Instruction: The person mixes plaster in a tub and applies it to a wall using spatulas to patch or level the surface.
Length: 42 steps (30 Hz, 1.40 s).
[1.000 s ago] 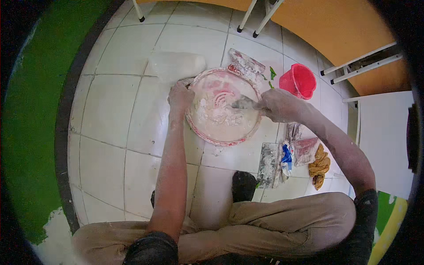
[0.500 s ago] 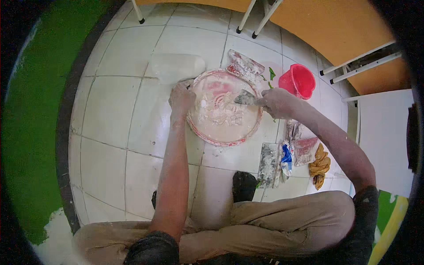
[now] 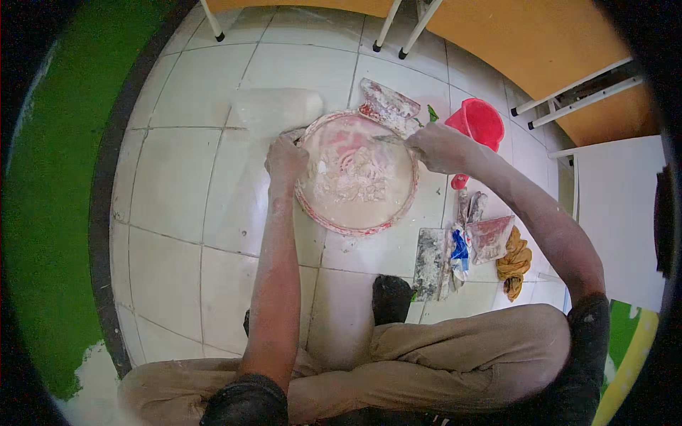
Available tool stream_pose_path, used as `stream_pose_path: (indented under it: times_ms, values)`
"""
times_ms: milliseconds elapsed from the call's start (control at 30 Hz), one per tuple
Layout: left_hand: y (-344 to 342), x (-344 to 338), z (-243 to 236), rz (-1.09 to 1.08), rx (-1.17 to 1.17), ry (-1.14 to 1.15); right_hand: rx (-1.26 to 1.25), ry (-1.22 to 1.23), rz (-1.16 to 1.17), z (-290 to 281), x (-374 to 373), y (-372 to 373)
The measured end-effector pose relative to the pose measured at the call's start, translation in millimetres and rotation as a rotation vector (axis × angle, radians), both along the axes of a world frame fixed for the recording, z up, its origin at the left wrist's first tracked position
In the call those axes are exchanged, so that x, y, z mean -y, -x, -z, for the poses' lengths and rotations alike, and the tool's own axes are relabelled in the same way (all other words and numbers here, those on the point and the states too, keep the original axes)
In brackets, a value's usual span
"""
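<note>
A round, shallow red tub (image 3: 353, 231), its rim smeared white, stands on the floor with lumpy off-white paste (image 3: 359, 177) in it. My right hand (image 3: 442, 148) is closed on a putty knife (image 3: 388, 139), whose blade is tilted nearly edge-on over the tub's far right part. At the tub's left rim, my left hand (image 3: 286, 160) makes a fist. A greyish edge shows above its knuckles, but what it grips is hidden.
Beyond the tub lies a paste-crusted red scraper (image 3: 389, 105), with a pink bucket (image 3: 484, 122) to its right. Nearer on the right are a smeared grey plate (image 3: 430, 263), another red scraper (image 3: 490, 238), a blue-white wrapper (image 3: 459, 248) and a brown cloth (image 3: 514, 264). White furniture legs (image 3: 387, 25) stand at the back.
My right hand has moved slightly up and left, and the putty knife's blade has turned from flat to nearly edge-on. My left hand stays at the tub's rim.
</note>
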State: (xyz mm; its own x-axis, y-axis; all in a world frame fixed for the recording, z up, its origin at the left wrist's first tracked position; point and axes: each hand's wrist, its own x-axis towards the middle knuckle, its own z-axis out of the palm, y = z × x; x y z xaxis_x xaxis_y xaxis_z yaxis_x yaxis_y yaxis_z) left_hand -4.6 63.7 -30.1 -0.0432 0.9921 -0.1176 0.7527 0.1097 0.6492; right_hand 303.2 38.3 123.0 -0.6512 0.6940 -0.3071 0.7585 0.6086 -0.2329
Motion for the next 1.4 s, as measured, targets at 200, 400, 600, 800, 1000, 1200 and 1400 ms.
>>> stream_pose_path:
  times_ms: [200,400,600,800,1000,1200,1400]
  values:
    - [-4.0,4.1,-9.3,-0.042,-0.21,0.062,0.407,-0.025,-0.21,8.1,1.8,13.8]
    - [-10.7,8.1,-31.8,-0.04,-0.086,0.085,0.157,0.075,0.088,26.4,25.5,4.7]
    - [5.2,4.2,-24.7,-0.034,-0.1,0.11,0.194,0.314,0.073,-0.1,9.6,19.4]
    - [14.1,7.8,-37.7,0.026,0.069,0.168,-0.193,0.879,0.675,-43.2,2.0,10.7]
    - [-25.8,-8.6,-63.9,-0.003,0.089,0.022,-0.4,0.903,0.695,-60.5,5.4,-33.7]
    - [-94.1,-48.1,-90.9,0.288,-0.017,-0.04,-0.661,1.159,0.937,-69.0,21.2,-60.9]
    - [-147.8,-79.0,-63.0,0.38,-0.158,0.015,-0.668,0.98,0.886,-70.5,49.6,-80.3]
